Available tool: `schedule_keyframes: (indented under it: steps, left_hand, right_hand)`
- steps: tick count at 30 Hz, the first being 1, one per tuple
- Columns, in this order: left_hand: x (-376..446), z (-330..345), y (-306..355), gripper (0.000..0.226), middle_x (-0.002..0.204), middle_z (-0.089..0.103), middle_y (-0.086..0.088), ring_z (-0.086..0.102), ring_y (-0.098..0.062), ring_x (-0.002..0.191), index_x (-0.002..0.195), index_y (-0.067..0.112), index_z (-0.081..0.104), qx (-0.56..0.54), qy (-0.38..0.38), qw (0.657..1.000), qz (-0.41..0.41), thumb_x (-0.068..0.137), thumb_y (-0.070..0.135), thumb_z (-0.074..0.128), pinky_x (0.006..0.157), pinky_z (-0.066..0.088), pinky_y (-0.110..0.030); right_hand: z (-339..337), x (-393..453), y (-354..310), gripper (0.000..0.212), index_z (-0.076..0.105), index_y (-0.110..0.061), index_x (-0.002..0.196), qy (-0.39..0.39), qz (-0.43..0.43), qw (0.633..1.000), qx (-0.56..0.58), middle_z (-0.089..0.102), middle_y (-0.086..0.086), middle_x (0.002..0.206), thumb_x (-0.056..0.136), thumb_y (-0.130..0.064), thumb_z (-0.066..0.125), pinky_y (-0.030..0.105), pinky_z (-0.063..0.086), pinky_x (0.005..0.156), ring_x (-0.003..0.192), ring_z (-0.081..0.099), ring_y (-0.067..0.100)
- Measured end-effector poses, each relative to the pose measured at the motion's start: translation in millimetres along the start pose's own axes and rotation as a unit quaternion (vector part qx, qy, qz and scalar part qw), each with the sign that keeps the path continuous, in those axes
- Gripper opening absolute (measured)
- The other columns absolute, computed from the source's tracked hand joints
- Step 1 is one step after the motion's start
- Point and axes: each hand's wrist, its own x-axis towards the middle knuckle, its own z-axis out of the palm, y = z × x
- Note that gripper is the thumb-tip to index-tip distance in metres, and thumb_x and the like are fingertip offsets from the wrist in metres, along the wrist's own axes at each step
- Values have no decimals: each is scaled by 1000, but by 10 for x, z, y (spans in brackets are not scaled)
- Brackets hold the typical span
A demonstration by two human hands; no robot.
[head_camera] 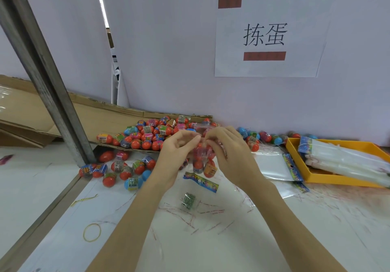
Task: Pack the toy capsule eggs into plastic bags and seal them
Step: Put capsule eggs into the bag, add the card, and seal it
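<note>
Both hands hold up a clear plastic bag with several red capsule eggs inside, above the white table. My left hand pinches the bag's top from the left, and my right hand pinches it from the right, fingertips nearly meeting. A big heap of red and blue capsule eggs lies on a cardboard sheet behind the hands. More loose eggs sit on the table to the left.
An orange tray with bundled empty bags stands at the right; flat bags with colourful header cards lie beside it. A header strip, a small green capsule piece, a yellow rubber band and red tear strips litter the table. A metal post rises on the left.
</note>
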Motion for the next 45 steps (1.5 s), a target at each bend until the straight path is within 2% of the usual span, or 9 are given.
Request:
schedule_keyframes:
  steps: [5, 9, 13, 19, 23, 31, 36, 42, 45]
  left_hand:
    - [8, -19, -6, 13, 97, 80, -10, 78, -24, 93, 109, 6, 71, -8, 44, 998, 42, 102, 16, 68, 81, 61, -30]
    - [-28, 41, -13, 7, 93, 80, -10, 78, -27, 92, 107, 7, 70, 48, 38, 993, 103, 102, 10, 66, 85, 63, -35]
    - [-65, 128, -44, 14, 96, 80, 2, 77, -16, 92, 110, 17, 75, 143, 31, 976, 163, 100, 10, 69, 84, 64, -36]
    - [-79, 144, -74, 19, 98, 77, 9, 73, -6, 89, 117, 12, 76, 283, 30, 908, 308, 100, 9, 68, 81, 62, -27]
    - [-64, 111, -77, 19, 99, 78, 4, 72, -9, 90, 117, 11, 76, 313, 33, 892, 323, 101, 11, 68, 80, 61, -27]
    - [-70, 144, -78, 17, 93, 77, 9, 73, -6, 85, 109, 11, 77, 298, 31, 900, 318, 100, 3, 66, 78, 59, -22]
    - [-66, 105, -68, 17, 90, 77, 7, 74, -10, 83, 112, 11, 77, 302, 27, 903, 306, 101, 4, 66, 75, 61, -30]
    - [-67, 76, -50, 18, 97, 78, 2, 71, -8, 84, 113, 8, 77, 371, 27, 856, 360, 99, 3, 67, 76, 59, -25]
    - [-76, 77, -55, 21, 101, 79, 2, 71, -7, 87, 117, 9, 77, 387, 21, 848, 361, 99, 4, 67, 79, 60, -24]
  right_hand:
    - [38, -21, 11, 9, 67, -12, 102, 14, 1, 999, -38, 68, -1, 100, 101, -8, 59, 38, 49, 87, 95, 58, 20]
    - [71, -34, -12, 16, 72, -14, 114, 65, 17, 996, -54, 71, -1, 103, 100, -10, 66, 39, 48, 85, 93, 63, 22]
    - [108, -27, -49, 13, 78, -13, 108, 130, 8, 988, -86, 71, 3, 102, 95, -15, 76, 40, 50, 84, 93, 65, 26]
    - [95, -43, -6, 12, 80, -6, 102, 152, -17, 984, -87, 74, 6, 99, 93, -12, 78, 45, 54, 80, 90, 68, 28]
    - [106, -30, -21, 9, 80, -5, 98, 158, -23, 984, -79, 75, 6, 96, 90, -10, 80, 43, 55, 80, 87, 69, 28]
    - [107, -37, -31, 11, 74, -15, 99, 151, 114, 978, 85, 70, -11, 90, 92, -6, 73, 32, 55, 75, 83, 65, 11]
    - [105, -40, -33, 13, 76, -10, 105, 91, 45, 994, 29, 71, -1, 100, 92, -8, 77, 28, 53, 85, 92, 65, 17]
    - [63, -40, 0, 9, 76, -7, 95, 98, 21, 995, -4, 71, 2, 92, 87, -4, 79, 33, 57, 79, 85, 66, 20]
    - [64, -34, 4, 15, 69, -6, 87, 88, 17, 996, -17, 64, 2, 86, 81, -1, 82, 29, 51, 73, 80, 59, 22]
